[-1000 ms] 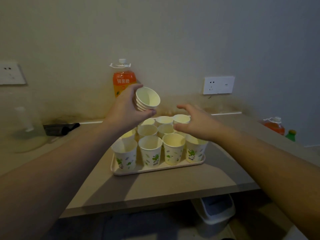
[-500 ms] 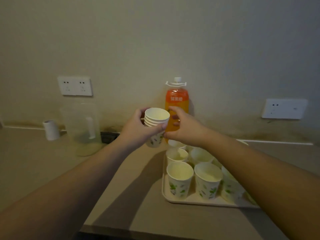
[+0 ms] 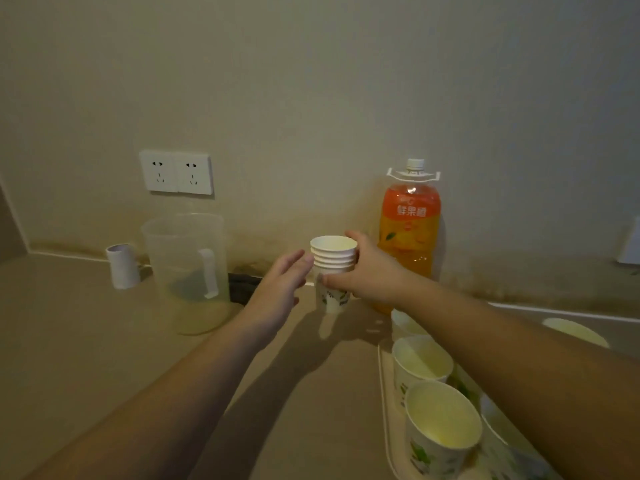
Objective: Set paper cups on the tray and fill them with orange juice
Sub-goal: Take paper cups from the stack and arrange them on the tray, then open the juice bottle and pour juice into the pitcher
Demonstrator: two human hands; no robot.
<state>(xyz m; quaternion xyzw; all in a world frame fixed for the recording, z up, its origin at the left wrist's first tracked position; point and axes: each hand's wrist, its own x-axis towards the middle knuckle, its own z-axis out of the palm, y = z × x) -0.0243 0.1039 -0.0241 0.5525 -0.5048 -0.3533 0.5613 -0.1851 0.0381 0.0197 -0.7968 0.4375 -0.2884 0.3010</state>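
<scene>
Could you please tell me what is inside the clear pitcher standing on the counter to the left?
The clear pitcher holds only a shallow layer of pale yellowish liquid at its bottom; the rest looks empty. Something dark lies behind its base, mostly covered by the pitcher and the left hand.

The orange juice bottle bears white characters "鲜果橙" on its orange label.

Both bare forearms reaching forward, right hand curled around a stack of cups, thumb in front, left hand just beside it, fingers straight and loose, fingertips near the rims
</scene>
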